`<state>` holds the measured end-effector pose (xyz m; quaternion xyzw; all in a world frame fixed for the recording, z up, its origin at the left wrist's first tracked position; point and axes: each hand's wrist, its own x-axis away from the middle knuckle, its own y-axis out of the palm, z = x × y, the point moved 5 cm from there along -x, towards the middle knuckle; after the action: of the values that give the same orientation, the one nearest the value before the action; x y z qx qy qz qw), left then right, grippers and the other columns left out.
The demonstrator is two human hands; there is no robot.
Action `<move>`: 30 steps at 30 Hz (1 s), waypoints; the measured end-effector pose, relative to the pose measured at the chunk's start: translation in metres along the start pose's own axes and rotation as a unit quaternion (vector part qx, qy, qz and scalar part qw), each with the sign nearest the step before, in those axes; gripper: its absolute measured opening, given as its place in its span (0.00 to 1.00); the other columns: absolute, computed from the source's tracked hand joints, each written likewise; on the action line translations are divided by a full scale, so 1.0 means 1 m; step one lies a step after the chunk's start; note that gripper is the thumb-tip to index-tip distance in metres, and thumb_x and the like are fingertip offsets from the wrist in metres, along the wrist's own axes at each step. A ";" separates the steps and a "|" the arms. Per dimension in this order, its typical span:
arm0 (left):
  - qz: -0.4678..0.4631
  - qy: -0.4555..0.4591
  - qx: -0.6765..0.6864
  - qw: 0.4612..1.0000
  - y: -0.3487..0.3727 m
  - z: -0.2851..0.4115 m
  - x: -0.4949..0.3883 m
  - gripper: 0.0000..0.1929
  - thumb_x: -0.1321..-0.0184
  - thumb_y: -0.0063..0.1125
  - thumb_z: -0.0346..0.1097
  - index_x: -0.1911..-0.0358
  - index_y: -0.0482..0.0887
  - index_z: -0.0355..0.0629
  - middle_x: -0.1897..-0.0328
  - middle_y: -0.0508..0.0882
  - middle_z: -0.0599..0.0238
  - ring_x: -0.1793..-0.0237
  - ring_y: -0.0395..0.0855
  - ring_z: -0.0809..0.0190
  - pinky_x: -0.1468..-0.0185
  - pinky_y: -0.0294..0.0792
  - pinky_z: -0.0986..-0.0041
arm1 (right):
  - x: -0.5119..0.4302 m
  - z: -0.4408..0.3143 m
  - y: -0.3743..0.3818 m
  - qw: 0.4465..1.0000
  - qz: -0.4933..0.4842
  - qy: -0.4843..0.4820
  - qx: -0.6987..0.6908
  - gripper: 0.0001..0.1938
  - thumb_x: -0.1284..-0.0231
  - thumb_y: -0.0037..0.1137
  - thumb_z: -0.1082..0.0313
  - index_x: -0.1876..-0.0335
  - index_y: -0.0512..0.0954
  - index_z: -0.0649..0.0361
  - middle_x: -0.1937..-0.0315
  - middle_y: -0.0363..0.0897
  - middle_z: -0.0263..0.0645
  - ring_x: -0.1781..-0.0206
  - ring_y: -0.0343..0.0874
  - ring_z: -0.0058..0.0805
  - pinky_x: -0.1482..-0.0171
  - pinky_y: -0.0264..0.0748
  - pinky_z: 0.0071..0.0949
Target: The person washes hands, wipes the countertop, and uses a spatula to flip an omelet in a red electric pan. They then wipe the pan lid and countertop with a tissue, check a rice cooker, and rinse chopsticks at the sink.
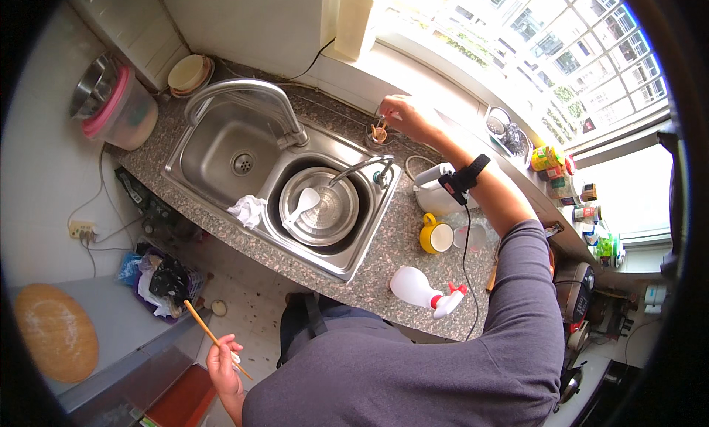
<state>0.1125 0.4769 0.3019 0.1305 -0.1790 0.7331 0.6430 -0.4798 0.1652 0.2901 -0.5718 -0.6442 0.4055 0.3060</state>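
Note:
My left hand (224,360) is closed around a long wooden stick (207,328), held at the lower left, away from the counter. Something small and white shows at its fingers. My right hand (407,115) reaches to the back of the counter, its fingers at the top of a small clear holder (378,136) with short wooden utensils in it; whether it grips something there is unclear. Between the arms lies the double steel sink (235,144). Its right basin holds a steel bowl (338,205) with a white plastic rice paddle (303,205) in it. A crumpled white cloth (248,211) rests on the sink's front edge.
On the counter right of the sink are a yellow mug (436,237), a clear cup (471,237), a white spray bottle (415,285) with a red trigger and a white appliance (440,191). Jars (562,186) line the windowsill. A curved faucet (249,86) arches over the left basin.

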 end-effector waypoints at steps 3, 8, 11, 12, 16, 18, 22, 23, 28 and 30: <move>-0.002 0.000 0.004 1.000 0.002 0.001 -0.001 0.15 0.24 0.49 0.40 0.50 0.84 0.37 0.66 0.84 0.67 0.68 0.73 0.75 0.62 0.62 0.82 | 0.004 -0.011 0.005 0.997 0.002 -0.069 0.014 0.12 0.39 0.53 0.72 0.51 0.81 0.53 0.55 0.83 0.41 0.53 0.83 0.39 0.51 0.79 0.35; -0.001 -0.005 -0.001 1.000 0.004 0.002 -0.002 0.15 0.24 0.49 0.40 0.50 0.84 0.37 0.66 0.84 0.67 0.68 0.73 0.75 0.61 0.62 0.82 | -0.003 -0.022 0.009 0.992 -0.080 -0.093 -0.021 0.12 0.43 0.55 0.76 0.55 0.84 0.56 0.57 0.83 0.40 0.54 0.83 0.38 0.50 0.79 0.34; -0.003 -0.005 -0.003 1.000 0.004 0.001 -0.002 0.15 0.25 0.49 0.40 0.50 0.84 0.37 0.66 0.84 0.67 0.67 0.73 0.75 0.61 0.62 0.81 | -0.009 -0.020 0.015 0.988 -0.128 -0.087 -0.006 0.11 0.44 0.56 0.73 0.56 0.85 0.51 0.55 0.84 0.36 0.53 0.84 0.38 0.50 0.80 0.34; -0.004 -0.001 -0.006 1.000 0.004 0.002 -0.002 0.15 0.25 0.49 0.40 0.50 0.84 0.37 0.66 0.84 0.67 0.67 0.73 0.75 0.61 0.62 0.81 | -0.011 -0.018 0.017 0.986 -0.141 -0.088 0.011 0.10 0.43 0.58 0.72 0.57 0.85 0.51 0.56 0.84 0.36 0.54 0.84 0.38 0.51 0.80 0.34; -0.001 -0.007 -0.001 1.000 0.004 -0.001 -0.002 0.15 0.25 0.49 0.41 0.50 0.84 0.37 0.66 0.84 0.67 0.67 0.73 0.75 0.61 0.61 0.81 | -0.016 -0.011 0.014 0.987 -0.143 -0.058 0.035 0.05 0.38 0.61 0.67 0.59 0.84 0.55 0.58 0.85 0.35 0.58 0.85 0.34 0.54 0.81 0.33; -0.001 -0.003 -0.004 1.000 0.003 -0.001 -0.002 0.15 0.25 0.49 0.41 0.50 0.84 0.38 0.66 0.84 0.67 0.67 0.73 0.75 0.61 0.61 0.81 | -0.024 -0.012 -0.002 0.990 -0.098 -0.053 -0.085 0.05 0.35 0.61 0.67 0.58 0.83 0.56 0.59 0.85 0.36 0.59 0.85 0.31 0.55 0.80 0.31; 0.004 -0.008 -0.006 1.000 0.001 -0.002 -0.002 0.15 0.25 0.49 0.41 0.50 0.84 0.38 0.65 0.84 0.67 0.67 0.73 0.75 0.61 0.61 0.81 | -0.028 -0.020 -0.052 0.988 -0.003 -0.057 -0.144 0.04 0.32 0.57 0.71 0.56 0.79 0.61 0.62 0.84 0.38 0.57 0.84 0.26 0.54 0.81 0.27; 0.004 -0.007 -0.007 1.000 0.002 -0.002 -0.002 0.15 0.25 0.49 0.41 0.50 0.84 0.38 0.65 0.84 0.67 0.67 0.73 0.75 0.61 0.61 0.81 | -0.023 -0.025 -0.071 0.988 0.030 -0.095 -0.117 0.04 0.31 0.57 0.71 0.57 0.79 0.62 0.61 0.84 0.38 0.56 0.84 0.26 0.53 0.82 0.27; -0.007 0.000 0.001 1.000 0.005 0.000 -0.008 0.16 0.24 0.48 0.42 0.50 0.84 0.37 0.65 0.84 0.66 0.67 0.73 0.75 0.61 0.62 0.81 | -0.014 -0.040 -0.127 0.968 0.102 -0.044 -0.225 0.07 0.27 0.53 0.67 0.54 0.76 0.63 0.60 0.84 0.37 0.55 0.85 0.25 0.50 0.81 0.26; -0.015 0.011 0.006 1.000 0.006 0.002 -0.012 0.16 0.24 0.48 0.42 0.50 0.84 0.37 0.66 0.84 0.66 0.68 0.73 0.75 0.62 0.61 0.81 | -0.003 -0.047 -0.146 0.964 0.145 -0.052 -0.215 0.08 0.27 0.52 0.66 0.56 0.75 0.63 0.60 0.84 0.36 0.55 0.84 0.24 0.50 0.80 0.26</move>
<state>0.1086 0.4643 0.2981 0.1290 -0.1651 0.7261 0.6549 -0.5099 0.1674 0.4407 -0.6898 -0.6412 0.3266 0.0801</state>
